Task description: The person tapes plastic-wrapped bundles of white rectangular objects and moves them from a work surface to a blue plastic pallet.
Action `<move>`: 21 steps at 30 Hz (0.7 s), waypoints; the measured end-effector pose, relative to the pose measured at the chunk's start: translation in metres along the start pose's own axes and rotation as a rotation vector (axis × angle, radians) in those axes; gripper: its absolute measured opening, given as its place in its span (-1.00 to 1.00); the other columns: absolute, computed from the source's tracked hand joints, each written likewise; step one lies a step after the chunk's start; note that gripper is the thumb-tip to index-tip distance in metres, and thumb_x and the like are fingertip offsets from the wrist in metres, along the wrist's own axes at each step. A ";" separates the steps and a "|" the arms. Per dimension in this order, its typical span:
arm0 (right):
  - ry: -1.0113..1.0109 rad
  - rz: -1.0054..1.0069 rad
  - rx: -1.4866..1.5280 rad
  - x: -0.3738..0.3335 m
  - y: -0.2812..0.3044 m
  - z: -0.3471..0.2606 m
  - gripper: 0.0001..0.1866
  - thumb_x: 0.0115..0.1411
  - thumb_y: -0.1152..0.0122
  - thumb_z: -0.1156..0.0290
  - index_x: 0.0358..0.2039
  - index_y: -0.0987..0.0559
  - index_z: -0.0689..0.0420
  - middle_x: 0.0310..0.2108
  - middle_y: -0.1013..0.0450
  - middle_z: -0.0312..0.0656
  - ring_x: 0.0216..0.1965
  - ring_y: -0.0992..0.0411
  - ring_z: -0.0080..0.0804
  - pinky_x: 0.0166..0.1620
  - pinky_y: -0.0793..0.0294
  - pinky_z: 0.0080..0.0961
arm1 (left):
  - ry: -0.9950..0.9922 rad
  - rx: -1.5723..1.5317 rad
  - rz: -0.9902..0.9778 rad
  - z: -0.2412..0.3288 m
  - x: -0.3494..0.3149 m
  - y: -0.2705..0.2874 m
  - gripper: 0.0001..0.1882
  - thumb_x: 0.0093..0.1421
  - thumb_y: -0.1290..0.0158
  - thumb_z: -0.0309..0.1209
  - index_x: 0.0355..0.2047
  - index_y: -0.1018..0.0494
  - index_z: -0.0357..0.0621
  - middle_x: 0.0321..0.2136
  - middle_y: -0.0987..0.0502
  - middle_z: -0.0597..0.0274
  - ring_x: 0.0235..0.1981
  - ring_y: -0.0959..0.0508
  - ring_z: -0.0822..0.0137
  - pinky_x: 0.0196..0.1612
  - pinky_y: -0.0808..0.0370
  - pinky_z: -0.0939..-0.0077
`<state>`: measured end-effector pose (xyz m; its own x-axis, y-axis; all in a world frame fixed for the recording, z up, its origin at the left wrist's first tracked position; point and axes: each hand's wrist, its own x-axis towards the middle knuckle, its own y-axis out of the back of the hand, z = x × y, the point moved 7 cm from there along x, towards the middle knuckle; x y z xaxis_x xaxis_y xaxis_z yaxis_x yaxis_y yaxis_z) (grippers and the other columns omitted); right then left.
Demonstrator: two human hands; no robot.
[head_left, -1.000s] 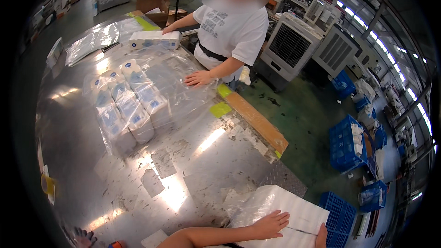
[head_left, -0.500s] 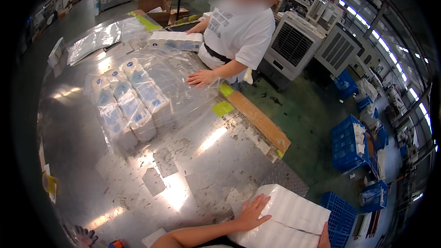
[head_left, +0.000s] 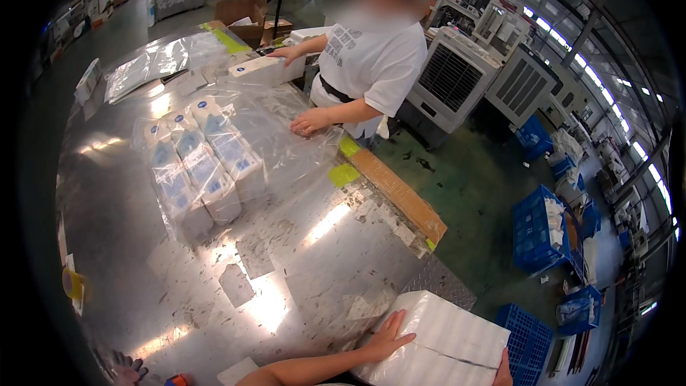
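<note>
A bulky white pack (head_left: 436,336), ridged and wrapped in clear film, sits at the table's near right corner, with a dark seam across it. My left hand (head_left: 388,337) presses on its left side, fingers together along the film. At the pack's right edge my right hand (head_left: 504,368) grips it, partly cut off by the frame. Further up the table, several white packs with blue print (head_left: 207,164) lie in rows inside a large clear plastic bag (head_left: 286,118). A co-worker (head_left: 371,64) rests one hand on that bag and the other on a white pack (head_left: 257,70).
The metal table (head_left: 300,271) has worn patches and a cardboard strip (head_left: 396,189) along its right edge. Tape (head_left: 73,284) and a grey glove (head_left: 128,369) lie at the left. Blue crates (head_left: 536,229) and an air cooler (head_left: 450,75) stand on the floor to the right.
The co-worker's far hand has moved onto the top of the white pack, whose far end has shifted. My hands keep about the same hold on the wrapped pack.
</note>
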<state>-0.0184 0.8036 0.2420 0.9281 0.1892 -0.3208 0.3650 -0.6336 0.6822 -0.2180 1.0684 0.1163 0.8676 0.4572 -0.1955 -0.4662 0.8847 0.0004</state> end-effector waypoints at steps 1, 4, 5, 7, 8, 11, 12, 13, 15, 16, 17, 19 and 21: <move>-0.002 -0.004 -0.001 0.000 0.001 0.001 -0.42 0.27 0.24 0.08 0.13 -0.21 0.28 0.14 -0.15 0.12 0.19 -0.08 -0.09 0.20 -0.01 -0.33 | -0.007 0.009 0.004 -0.002 0.001 -0.001 -0.09 0.10 0.19 0.21 0.26 0.19 -0.11 0.25 0.18 -0.11 0.29 0.18 0.06 0.26 0.16 0.30; -0.003 -0.020 -0.007 0.003 0.003 0.004 -0.42 0.27 0.24 0.08 0.13 -0.21 0.27 0.14 -0.15 0.12 0.19 -0.08 -0.08 0.20 -0.01 -0.32 | -0.047 0.012 0.040 -0.001 0.003 -0.001 -0.11 0.11 0.17 0.18 0.26 0.16 -0.12 0.24 0.15 -0.12 0.29 0.17 0.05 0.26 0.16 0.30; -0.005 -0.029 -0.011 0.003 0.004 0.006 -0.42 0.27 0.24 0.08 0.14 -0.21 0.27 0.14 -0.15 0.12 0.19 -0.08 -0.08 0.20 -0.01 -0.32 | -0.044 0.004 0.039 -0.001 0.003 -0.001 -0.12 0.11 0.16 0.17 0.26 0.16 -0.12 0.24 0.14 -0.12 0.28 0.15 0.05 0.26 0.15 0.30; -0.010 -0.050 -0.015 0.004 0.006 0.012 -0.42 0.27 0.24 0.08 0.14 -0.22 0.27 0.14 -0.15 0.12 0.19 -0.08 -0.08 0.20 -0.01 -0.31 | -0.034 -0.008 0.035 0.002 0.000 0.000 -0.13 0.11 0.15 0.15 0.25 0.15 -0.12 0.23 0.11 -0.13 0.28 0.13 0.04 0.26 0.14 0.30; -0.007 -0.065 -0.022 0.006 0.006 0.013 -0.42 0.27 0.24 0.08 0.14 -0.22 0.26 0.14 -0.15 0.11 0.19 -0.08 -0.08 0.20 -0.01 -0.31 | -0.036 -0.013 0.035 0.000 0.000 0.000 -0.13 0.11 0.14 0.15 0.25 0.14 -0.12 0.23 0.10 -0.12 0.28 0.12 0.04 0.25 0.13 0.30; 0.009 -0.106 -0.064 0.012 0.011 0.018 -0.42 0.27 0.23 0.08 0.14 -0.22 0.26 0.14 -0.15 0.11 0.19 -0.08 -0.08 0.20 -0.01 -0.30 | -0.063 -0.001 0.049 -0.004 0.001 0.004 -0.14 0.11 0.14 0.14 0.25 0.13 -0.11 0.23 0.07 -0.11 0.26 0.05 0.06 0.24 0.09 0.22; 0.022 -0.111 -0.098 0.016 0.012 0.018 -0.42 0.27 0.23 0.08 0.14 -0.22 0.26 0.14 -0.15 0.11 0.19 -0.08 -0.08 0.20 -0.01 -0.30 | -0.023 0.071 0.040 -0.001 -0.002 0.008 -0.14 0.12 0.14 0.14 0.25 0.13 -0.11 0.23 0.06 -0.10 0.26 0.03 0.07 0.23 0.09 0.17; 0.034 -0.113 -0.146 0.020 0.014 0.017 -0.42 0.27 0.23 0.07 0.14 -0.22 0.25 0.14 -0.15 0.11 0.19 -0.08 -0.08 0.20 -0.01 -0.30 | 0.017 0.142 0.034 0.007 -0.005 0.014 -0.14 0.12 0.14 0.14 0.25 0.12 -0.11 0.23 0.05 -0.09 0.26 0.02 0.07 0.22 0.08 0.13; 0.060 -0.054 -0.331 0.025 0.023 0.014 -0.42 0.26 0.23 0.07 0.14 -0.22 0.25 0.14 -0.15 0.11 0.19 -0.08 -0.08 0.20 -0.01 -0.29 | 0.077 0.324 0.084 0.017 -0.011 0.021 -0.15 0.12 0.15 0.15 0.24 0.09 -0.14 0.22 0.02 -0.05 0.24 -0.02 0.07 0.18 0.06 0.00; 0.079 0.014 -0.459 0.027 0.030 0.008 -0.42 0.26 0.23 0.07 0.14 -0.22 0.25 0.14 -0.15 0.11 0.19 -0.08 -0.08 0.20 -0.01 -0.29 | -0.005 0.444 0.146 0.030 -0.011 0.024 -0.15 0.11 0.15 0.14 0.23 0.08 -0.16 0.22 0.01 -0.05 0.24 -0.02 0.06 0.18 0.06 0.00; 0.118 0.116 -0.586 0.025 0.041 0.000 -0.42 0.26 0.23 0.07 0.14 -0.22 0.25 0.14 -0.15 0.11 0.19 -0.08 -0.08 0.20 -0.01 -0.28 | -0.081 0.565 0.209 0.045 -0.014 0.026 -0.15 0.11 0.14 0.14 0.22 0.07 -0.18 0.22 0.00 -0.05 0.24 -0.02 0.05 0.19 0.07 0.00; 0.301 0.272 -0.678 0.020 0.049 -0.024 -0.41 0.25 0.21 0.06 0.14 -0.21 0.23 0.14 -0.15 0.10 0.19 -0.08 -0.09 0.20 0.00 -0.24 | -0.216 0.699 0.311 0.071 -0.015 0.024 -0.17 0.11 0.13 0.12 0.20 0.03 -0.21 0.20 -0.03 -0.05 0.24 -0.03 0.04 0.20 0.07 0.02; 0.547 0.376 -0.716 0.007 0.033 -0.056 -0.39 0.23 0.17 0.03 0.15 -0.21 0.19 0.15 -0.14 0.08 0.19 -0.08 -0.10 0.19 0.01 -0.15 | -0.315 0.723 0.373 0.100 -0.017 0.012 -0.19 0.10 0.11 0.10 0.18 -0.02 -0.23 0.19 -0.06 -0.06 0.23 -0.04 0.03 0.21 0.06 0.05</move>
<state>0.0045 0.8266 0.2990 0.8333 0.5048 0.2252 -0.1708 -0.1522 0.9735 -0.2212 1.0803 0.2178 0.7373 0.6382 0.2216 -0.5979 0.4637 0.6539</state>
